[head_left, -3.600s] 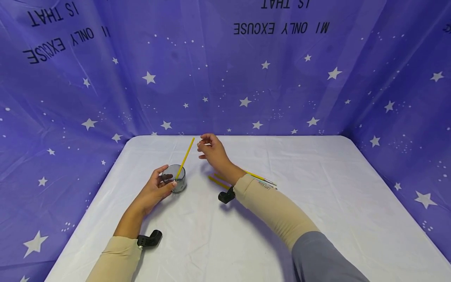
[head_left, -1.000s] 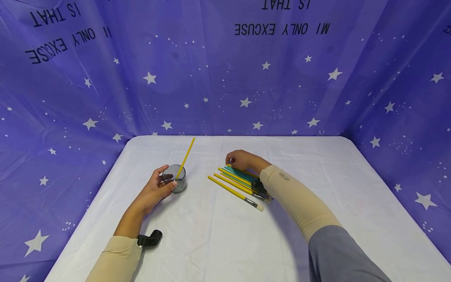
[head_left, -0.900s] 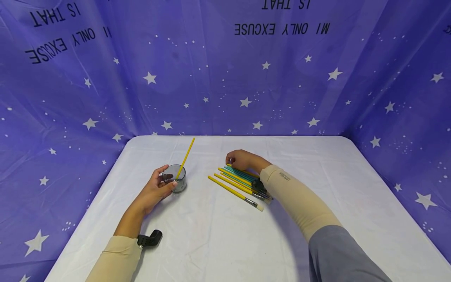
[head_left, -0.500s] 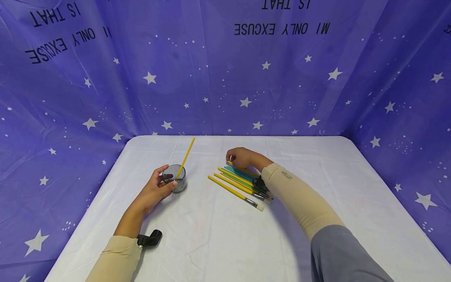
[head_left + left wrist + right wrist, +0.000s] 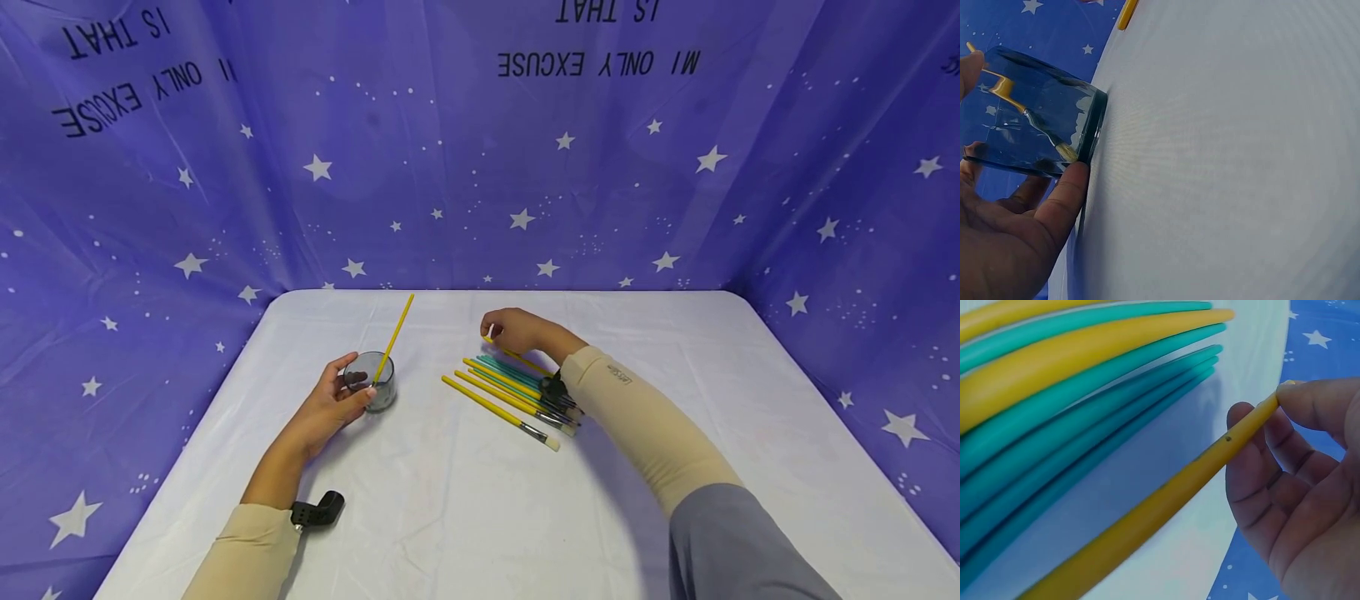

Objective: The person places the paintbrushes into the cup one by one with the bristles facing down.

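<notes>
My left hand [image 5: 326,410] grips a clear glass [image 5: 362,364] at the left of the table, thumb on the near side and fingers around it. One yellow paintbrush [image 5: 394,334] leans inside, bristles down at the glass's bottom, as the left wrist view shows. With thumb and fingertips my right hand [image 5: 516,330] pinches the handle end of another yellow paintbrush [image 5: 1166,500], lifted off the cloth at that end. Just in front lies a row of paintbrushes with yellow and teal handles [image 5: 1054,400], bristle ends pointing right, some hidden under the right wrist's camera.
A white cloth covers the table [image 5: 420,517]. The nearest yellow paintbrush [image 5: 491,407] lies slightly apart from the row. A purple star-printed curtain [image 5: 450,167] rises behind and at both sides of the table.
My right hand has moved from near the glass to the far side of the brushes, then slightly up, raising a yellow paintbrush's handle end. The left hand and glass have stayed put.
</notes>
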`<state>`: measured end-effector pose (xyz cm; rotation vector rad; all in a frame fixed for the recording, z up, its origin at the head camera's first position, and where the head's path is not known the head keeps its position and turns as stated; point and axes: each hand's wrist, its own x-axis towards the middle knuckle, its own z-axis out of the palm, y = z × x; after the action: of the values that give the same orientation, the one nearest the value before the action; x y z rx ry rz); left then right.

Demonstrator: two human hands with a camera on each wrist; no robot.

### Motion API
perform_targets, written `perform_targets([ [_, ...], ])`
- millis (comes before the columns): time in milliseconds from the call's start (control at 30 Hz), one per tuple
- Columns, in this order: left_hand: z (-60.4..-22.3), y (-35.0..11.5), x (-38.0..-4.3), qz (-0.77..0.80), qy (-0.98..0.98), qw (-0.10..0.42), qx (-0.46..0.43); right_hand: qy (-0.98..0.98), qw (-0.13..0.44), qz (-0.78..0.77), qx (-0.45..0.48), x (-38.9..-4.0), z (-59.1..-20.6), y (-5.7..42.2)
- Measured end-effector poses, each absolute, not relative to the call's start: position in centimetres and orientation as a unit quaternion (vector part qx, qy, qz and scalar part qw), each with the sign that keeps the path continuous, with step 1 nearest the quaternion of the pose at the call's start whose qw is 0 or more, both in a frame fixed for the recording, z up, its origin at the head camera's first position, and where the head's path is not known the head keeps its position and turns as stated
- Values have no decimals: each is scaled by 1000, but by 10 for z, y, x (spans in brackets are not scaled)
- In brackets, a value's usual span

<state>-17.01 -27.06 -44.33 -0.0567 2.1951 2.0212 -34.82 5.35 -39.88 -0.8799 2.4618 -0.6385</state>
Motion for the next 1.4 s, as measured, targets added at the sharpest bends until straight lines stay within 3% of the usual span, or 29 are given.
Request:
perform_targets([
  [767,-442,-271,-167,671,737,81,-15,880,179,-336,-284,-344,-378,53],
  [1400,-445,-271,-170,666,741,82,-15,844,197,-440,-234,-334,-360,46],
])
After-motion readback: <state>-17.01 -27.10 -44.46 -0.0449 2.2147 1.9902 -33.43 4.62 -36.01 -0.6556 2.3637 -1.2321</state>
